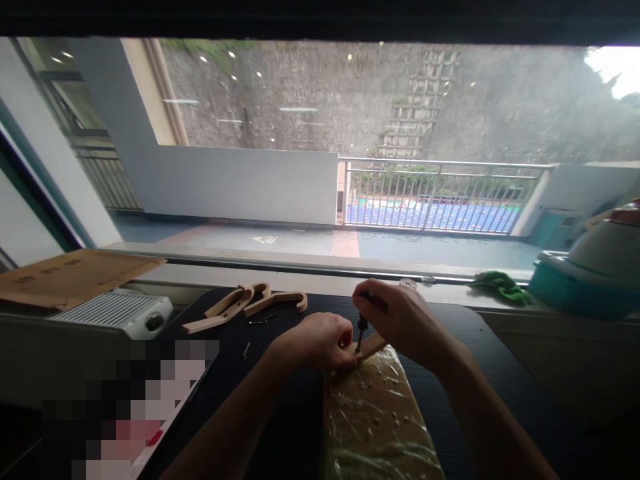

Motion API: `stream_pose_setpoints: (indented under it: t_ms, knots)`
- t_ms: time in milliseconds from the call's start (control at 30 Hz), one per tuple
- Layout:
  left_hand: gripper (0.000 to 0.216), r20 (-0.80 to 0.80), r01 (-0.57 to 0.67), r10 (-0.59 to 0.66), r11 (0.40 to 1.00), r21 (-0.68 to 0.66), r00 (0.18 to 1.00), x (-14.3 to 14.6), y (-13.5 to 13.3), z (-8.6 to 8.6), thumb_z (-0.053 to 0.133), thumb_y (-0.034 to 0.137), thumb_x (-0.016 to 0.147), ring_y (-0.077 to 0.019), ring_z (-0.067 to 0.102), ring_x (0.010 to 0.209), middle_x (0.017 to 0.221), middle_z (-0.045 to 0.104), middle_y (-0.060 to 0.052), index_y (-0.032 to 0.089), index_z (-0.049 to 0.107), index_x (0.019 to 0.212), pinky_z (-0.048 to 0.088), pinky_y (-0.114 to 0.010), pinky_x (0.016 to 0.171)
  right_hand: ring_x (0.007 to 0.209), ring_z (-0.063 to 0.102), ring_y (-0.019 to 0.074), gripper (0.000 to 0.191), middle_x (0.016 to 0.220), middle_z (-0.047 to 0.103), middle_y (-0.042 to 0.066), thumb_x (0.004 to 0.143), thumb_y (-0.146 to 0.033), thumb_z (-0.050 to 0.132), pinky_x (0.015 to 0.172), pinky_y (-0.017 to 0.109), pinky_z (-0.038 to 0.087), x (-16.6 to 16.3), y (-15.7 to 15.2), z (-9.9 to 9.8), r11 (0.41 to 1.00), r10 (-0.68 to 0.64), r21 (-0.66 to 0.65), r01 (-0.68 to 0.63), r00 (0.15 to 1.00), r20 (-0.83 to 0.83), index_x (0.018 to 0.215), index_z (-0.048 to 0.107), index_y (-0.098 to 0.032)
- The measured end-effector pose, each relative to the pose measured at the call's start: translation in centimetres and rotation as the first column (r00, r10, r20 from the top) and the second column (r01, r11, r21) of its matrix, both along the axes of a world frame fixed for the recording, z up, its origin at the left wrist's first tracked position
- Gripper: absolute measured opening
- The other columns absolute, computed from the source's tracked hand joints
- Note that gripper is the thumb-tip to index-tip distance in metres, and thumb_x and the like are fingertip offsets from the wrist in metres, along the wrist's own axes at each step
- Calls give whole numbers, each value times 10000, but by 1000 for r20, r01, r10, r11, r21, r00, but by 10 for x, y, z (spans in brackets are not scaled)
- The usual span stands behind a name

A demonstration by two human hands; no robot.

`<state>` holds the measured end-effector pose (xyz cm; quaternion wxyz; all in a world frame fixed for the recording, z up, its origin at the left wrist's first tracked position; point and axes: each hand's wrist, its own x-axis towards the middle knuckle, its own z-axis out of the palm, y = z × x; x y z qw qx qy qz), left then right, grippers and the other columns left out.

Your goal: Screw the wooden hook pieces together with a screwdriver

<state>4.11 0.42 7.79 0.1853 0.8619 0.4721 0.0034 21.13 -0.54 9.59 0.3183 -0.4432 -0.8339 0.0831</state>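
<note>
Head view: my right hand (400, 319) is closed around the dark handle of a screwdriver (363, 324), which stands nearly upright, its tip down on a small wooden piece (374, 344). Whether the tip sits in a screw, I cannot tell. My left hand (323, 339) is grasping the near end of that same piece, fingers bent, thumb and fingertips close beside the screwdriver's tip. The wooden piece lies slanted across the far end of a wrapped package (380, 427), which is long and tan under creased, shiny clear film, and reaches from between my forearms toward me. Under it is a black table (295, 413).

Beyond my left hand, on the table's far left part, two curved wooden hooks (217, 323) overlap, and another hook (273, 301) lies just to the right of them. A few small screws (246, 350) lie loose nearer to me.

Left of the table is a white radiator (115, 313) with a brown envelope (75, 273) on top. On the right, a green cloth (500, 287) lies on the windowsill (320, 279) beside a teal tub (580, 287). Through the window I see a metal railing (440, 197).
</note>
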Motion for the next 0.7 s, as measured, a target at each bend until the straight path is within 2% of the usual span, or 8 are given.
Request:
stream_pose_setpoints:
  t_ms: [100,200,267,467,533,700]
  knots:
    - [163,-8,-3,3,1000,-1,1000,1,0,0,595,350,716,-161,552,635,681,614,-6,188,608,698,349,-233,528,540,460,93,170,638,576,-34,869,-302,507,504,217,307,3,-2,0,990,109,-92,-112,994,-31,935,647,-231]
    - [157,-7,-8,8,1000,-1,1000,0,1,-1,618,350,698,-167,562,659,716,624,-6,195,618,725,359,-232,542,546,480,91,166,640,578,-29,861,-279,514,493,206,329,6,-1,0,972,163,-158,-176,982,-90,931,648,-210]
    - [167,-2,-11,11,1000,-1,1000,0,2,-1,636,350,687,-171,571,685,756,636,-9,200,629,759,368,-230,554,531,473,89,158,620,574,-32,861,-292,522,482,205,329,8,2,-2,972,153,-162,-168,983,-100,901,645,-201]
    - [154,15,-13,12,1000,5,1000,-1,0,-2,619,338,713,-166,573,698,775,643,-10,199,638,777,367,-224,564,524,476,97,229,617,606,-20,871,-383,521,482,219,321,10,11,-4,996,-18,-91,11,997,-76,834,638,-190]
    - [152,19,-12,12,1000,4,1000,-1,0,-2,609,336,714,-163,569,686,756,636,-8,197,637,768,361,-224,556,521,460,98,228,603,586,-26,874,-386,516,484,223,305,9,9,-4,997,-12,-72,9,999,-42,846,642,-198]
    - [137,33,-3,3,1000,-12,999,1,-1,-1,605,321,694,-165,540,624,641,583,3,189,592,660,340,-242,531,528,435,96,193,609,554,-39,882,-307,496,495,228,291,5,-4,2,990,112,-85,-109,993,29,970,650,-230]
